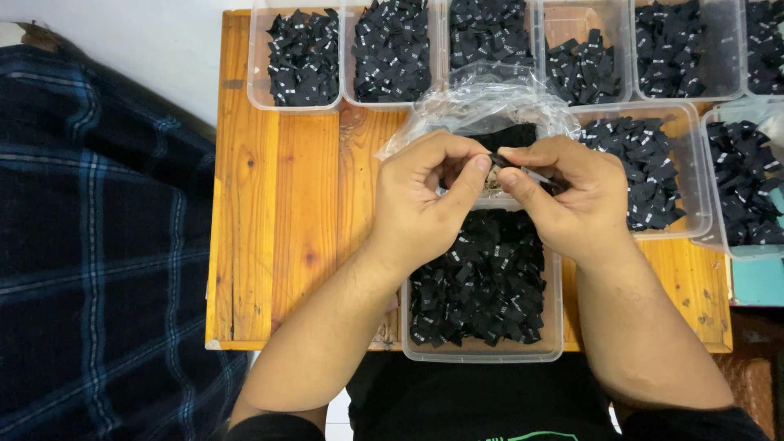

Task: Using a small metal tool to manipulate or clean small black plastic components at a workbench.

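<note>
Above a clear tub (482,353) of black labels, left hand (425,196) and right hand (576,196) meet thumb to thumb, both pinching one small dark bundle (496,175) (contents unclear) lying crosswise between them, equally near each.

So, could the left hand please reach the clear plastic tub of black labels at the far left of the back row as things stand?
Probably yes: the bare wooden table between the left hand and that tub looks unobstructed, though both hands are pinching something small.
</note>
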